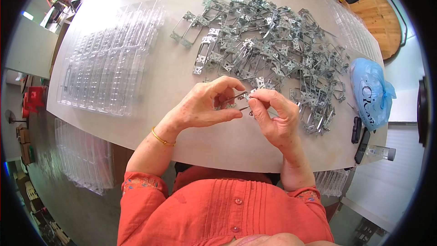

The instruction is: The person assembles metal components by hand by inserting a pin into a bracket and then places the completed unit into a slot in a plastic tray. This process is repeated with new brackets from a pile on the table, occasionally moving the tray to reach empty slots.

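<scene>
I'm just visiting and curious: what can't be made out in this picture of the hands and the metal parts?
Head view:
- Bracket: mostly hidden by the fingers of the left hand and right hand.
- Pile: single pieces tangled, too small to separate.
- Trays: clear plastic, contents unreadable.
- Blue bag: contents hidden.
- Trays under the table: blurred.

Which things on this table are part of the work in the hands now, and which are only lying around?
Part of the work:
- metal bracket, held between left hand and right hand
- pile of metal brackets
- clear plastic trays

Only lying around:
- blue plastic bag
- dark objects at the table edge
- round wooden table
</scene>
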Demonstrator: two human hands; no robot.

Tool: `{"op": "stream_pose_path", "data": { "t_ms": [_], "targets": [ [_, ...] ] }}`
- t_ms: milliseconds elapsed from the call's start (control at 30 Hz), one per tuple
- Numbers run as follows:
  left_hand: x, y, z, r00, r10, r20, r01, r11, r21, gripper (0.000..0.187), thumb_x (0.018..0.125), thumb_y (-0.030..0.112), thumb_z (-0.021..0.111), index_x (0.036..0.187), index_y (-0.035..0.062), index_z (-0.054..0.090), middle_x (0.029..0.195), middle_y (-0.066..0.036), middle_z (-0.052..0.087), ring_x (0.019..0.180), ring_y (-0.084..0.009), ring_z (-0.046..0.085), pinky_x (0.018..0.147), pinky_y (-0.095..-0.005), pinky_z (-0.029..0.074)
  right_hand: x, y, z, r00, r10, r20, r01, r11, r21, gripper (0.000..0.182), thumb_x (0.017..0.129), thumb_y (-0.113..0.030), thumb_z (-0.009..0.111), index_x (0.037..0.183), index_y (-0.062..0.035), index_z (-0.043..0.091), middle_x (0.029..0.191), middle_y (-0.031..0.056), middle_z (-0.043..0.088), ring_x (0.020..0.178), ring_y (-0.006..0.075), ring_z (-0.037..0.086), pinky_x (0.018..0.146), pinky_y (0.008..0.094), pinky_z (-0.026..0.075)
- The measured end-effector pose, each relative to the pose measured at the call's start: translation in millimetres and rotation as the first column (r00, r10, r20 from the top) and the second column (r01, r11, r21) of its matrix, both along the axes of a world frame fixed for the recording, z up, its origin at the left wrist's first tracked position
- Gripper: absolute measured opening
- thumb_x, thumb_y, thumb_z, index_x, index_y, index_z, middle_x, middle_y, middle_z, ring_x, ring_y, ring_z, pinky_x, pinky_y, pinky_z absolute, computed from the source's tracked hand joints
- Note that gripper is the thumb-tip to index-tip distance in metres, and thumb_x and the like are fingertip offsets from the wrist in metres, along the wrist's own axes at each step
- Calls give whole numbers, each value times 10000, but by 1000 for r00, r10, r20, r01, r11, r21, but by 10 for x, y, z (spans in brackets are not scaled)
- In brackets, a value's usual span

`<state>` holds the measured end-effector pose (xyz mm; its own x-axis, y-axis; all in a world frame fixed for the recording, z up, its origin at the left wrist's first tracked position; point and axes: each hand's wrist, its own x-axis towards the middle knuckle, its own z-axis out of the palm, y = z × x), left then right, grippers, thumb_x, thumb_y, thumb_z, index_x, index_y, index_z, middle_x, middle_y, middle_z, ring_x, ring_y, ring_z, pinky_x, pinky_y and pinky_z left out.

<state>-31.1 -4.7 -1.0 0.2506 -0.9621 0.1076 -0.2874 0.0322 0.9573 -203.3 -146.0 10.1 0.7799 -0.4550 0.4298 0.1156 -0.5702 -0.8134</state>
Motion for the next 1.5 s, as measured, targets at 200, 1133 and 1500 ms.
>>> {"op": "stream_pose_path", "data": {
  "t_ms": [200,1133,1500],
  "targets": [
    [-31,-19,8,986,-27,163,26,1000,8,513,732,109,869,1201,80,662,812,-30,641,682,-132,600,630,-291,512,-11,-30,58,998,-15,62,25,988,-153,100,897,2,740,983,-33,704,908,53,627,695,105,570,600,241,474],
    [37,54,-61,562,-296,-772,256,950,-178,556,999,354,668,1407,85,403,1010,-179,710,833,-282,752,736,-354,561,-97,-7,-62,955,-58,292,80,995,-65,246,892,90,712,1079,-2,580,1044,186,704,838,190,697,694,272,569],
    [23,55,-91,563,-322,-761,308,936,-168,549,995,314,670,1363,10,399,962,-246,707,692,-292,730,619,-339,567,-14,-19,-9,970,5,242,41,982,-185,263,869,57,735,1059,-27,574,1050,199,726,839,234,734,666,310,591]
  ]
}}
